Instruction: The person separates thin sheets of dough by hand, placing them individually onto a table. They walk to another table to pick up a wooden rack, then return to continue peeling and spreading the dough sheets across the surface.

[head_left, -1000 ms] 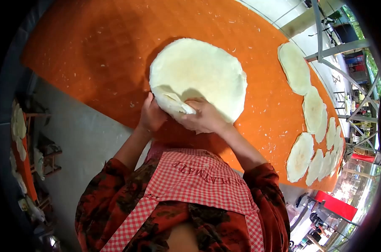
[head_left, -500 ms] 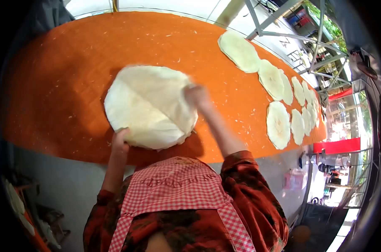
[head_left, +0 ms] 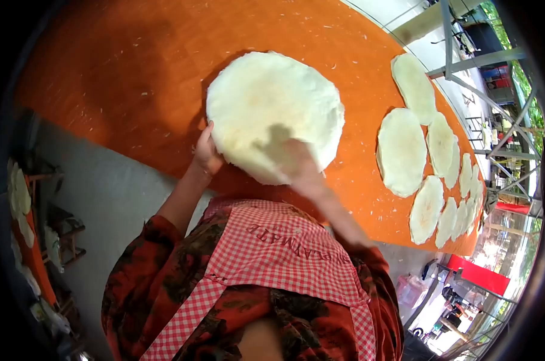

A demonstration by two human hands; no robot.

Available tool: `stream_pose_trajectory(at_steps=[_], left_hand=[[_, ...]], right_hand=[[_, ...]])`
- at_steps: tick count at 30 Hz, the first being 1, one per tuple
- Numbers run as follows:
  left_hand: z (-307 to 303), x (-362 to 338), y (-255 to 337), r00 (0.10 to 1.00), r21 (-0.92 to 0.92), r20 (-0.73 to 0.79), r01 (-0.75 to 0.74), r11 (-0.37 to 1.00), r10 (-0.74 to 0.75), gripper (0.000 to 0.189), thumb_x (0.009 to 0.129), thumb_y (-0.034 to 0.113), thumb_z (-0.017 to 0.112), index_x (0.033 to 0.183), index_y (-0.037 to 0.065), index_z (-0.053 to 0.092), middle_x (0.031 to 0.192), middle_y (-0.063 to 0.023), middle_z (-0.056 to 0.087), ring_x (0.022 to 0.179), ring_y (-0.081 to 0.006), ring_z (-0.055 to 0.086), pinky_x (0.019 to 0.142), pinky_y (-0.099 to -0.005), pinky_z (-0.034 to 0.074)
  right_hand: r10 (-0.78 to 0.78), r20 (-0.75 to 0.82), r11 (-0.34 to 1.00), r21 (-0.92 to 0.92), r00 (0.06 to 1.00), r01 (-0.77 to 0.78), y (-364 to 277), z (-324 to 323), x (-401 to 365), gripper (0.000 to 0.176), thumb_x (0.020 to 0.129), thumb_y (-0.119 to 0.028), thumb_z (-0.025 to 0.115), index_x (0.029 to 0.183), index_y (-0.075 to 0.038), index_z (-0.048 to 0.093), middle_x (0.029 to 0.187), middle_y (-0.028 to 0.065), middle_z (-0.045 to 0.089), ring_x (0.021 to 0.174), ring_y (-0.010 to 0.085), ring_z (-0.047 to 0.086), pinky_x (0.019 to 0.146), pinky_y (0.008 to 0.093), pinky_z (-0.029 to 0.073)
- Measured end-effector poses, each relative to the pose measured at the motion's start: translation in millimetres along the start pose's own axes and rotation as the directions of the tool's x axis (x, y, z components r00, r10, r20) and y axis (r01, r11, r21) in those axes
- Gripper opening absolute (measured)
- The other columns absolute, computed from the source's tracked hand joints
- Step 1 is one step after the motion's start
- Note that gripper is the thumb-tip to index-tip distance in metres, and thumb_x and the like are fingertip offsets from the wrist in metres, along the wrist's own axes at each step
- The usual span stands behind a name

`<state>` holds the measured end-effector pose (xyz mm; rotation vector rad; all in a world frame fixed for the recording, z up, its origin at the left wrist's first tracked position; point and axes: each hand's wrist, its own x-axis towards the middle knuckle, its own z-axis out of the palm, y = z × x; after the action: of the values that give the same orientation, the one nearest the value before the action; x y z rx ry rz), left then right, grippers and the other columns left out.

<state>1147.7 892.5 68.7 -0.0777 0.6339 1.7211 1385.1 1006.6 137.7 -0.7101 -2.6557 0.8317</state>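
A pile of thin, pale round flatbreads (head_left: 272, 90) lies on the orange tabletop in front of me, its top sheet flat and faintly browned in the middle. My left hand (head_left: 208, 151) grips the pile's lower left edge, thumb up along the rim. Over the near part of the pile is my right hand (head_left: 297, 159), smeared by motion, its shadow falling on the top sheet. Right of the pile, a single large flatbread (head_left: 401, 152) lies by itself.
More flatbreads (head_left: 425, 209) are laid out along the right end of the orange table (head_left: 146, 120), some overlapping. Metal struts (head_left: 489, 63) stand beyond the far right edge. At lower left, another orange-edged surface (head_left: 39, 265) carries pale rounds.
The creased top sheet my right hand was lifting is gone from the pile, and another flatbread now lies at the right. My right hand is back over the pile; the view has turned.
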Motion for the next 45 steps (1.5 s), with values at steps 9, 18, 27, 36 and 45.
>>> stream_pose_trajectory(at_steps=[9,18,27,36,45], left_hand=[[-25.5,-12.4,8.2,0.992,-0.272,0.104,0.100,0.957,-0.074,0.060,0.094,0.042,0.039,0.138,0.001,0.034,0.140,-0.0138,0.041,0.129,-0.0300,0.037,0.109,-0.0418,0.028],[-9.1,-14.5,12.5,0.989,-0.056,0.138,0.058,0.997,-0.050,0.062,0.083,0.011,0.058,0.139,0.004,0.032,0.139,-0.0145,0.041,0.125,-0.0289,0.042,0.106,-0.0423,0.034],[-27.4,8.6,-16.1,0.953,0.227,-0.276,-0.058,0.972,0.121,0.059,0.072,-0.008,0.059,0.128,0.001,0.044,0.121,-0.0152,0.054,0.110,-0.0303,0.054,0.097,-0.0401,0.044],[-21.7,-25.1,46.5,0.911,0.322,-0.367,-0.065,0.945,0.188,0.064,0.076,-0.002,0.053,0.137,0.000,0.035,0.131,-0.0146,0.048,0.120,-0.0292,0.048,0.103,-0.0402,0.038],[-36.4,-17.0,44.5,0.976,0.009,-0.201,-0.084,0.996,0.084,0.050,0.090,0.023,0.050,0.134,0.000,0.040,0.133,-0.0123,0.050,0.123,-0.0261,0.045,0.106,-0.0396,0.033]], right_hand=[[0.119,0.254,0.949,0.255,0.960,-0.185,-22.2,43.6,58.9,0.043,0.073,-0.021,0.075,0.109,-0.002,0.063,0.099,0.0131,0.062,0.090,0.0231,0.058,0.077,0.0315,0.049],[0.261,0.600,0.715,0.406,0.756,-0.570,-5.5,22.8,84.8,0.033,0.079,-0.026,0.070,0.099,0.000,0.067,0.075,0.0112,0.064,0.066,0.0162,0.057,0.067,0.0277,0.047],[0.158,0.343,0.984,-0.132,0.926,-0.119,2.9,1.7,119.2,0.020,0.081,-0.015,0.051,0.084,-0.003,0.066,0.077,0.0168,0.066,0.077,0.0374,0.063,0.073,0.0466,0.048],[0.251,0.044,0.905,-0.365,0.967,-0.218,199.6,-299.4,334.9,0.033,0.081,-0.020,0.065,0.099,0.007,0.063,0.092,0.0133,0.066,0.087,0.0183,0.062,0.075,0.0345,0.051],[-0.180,0.027,0.980,0.096,0.983,0.177,-33.0,-22.8,131.3,0.050,0.077,-0.027,0.073,0.116,0.001,0.056,0.112,0.0205,0.059,0.102,0.0341,0.058,0.087,0.0396,0.048]])
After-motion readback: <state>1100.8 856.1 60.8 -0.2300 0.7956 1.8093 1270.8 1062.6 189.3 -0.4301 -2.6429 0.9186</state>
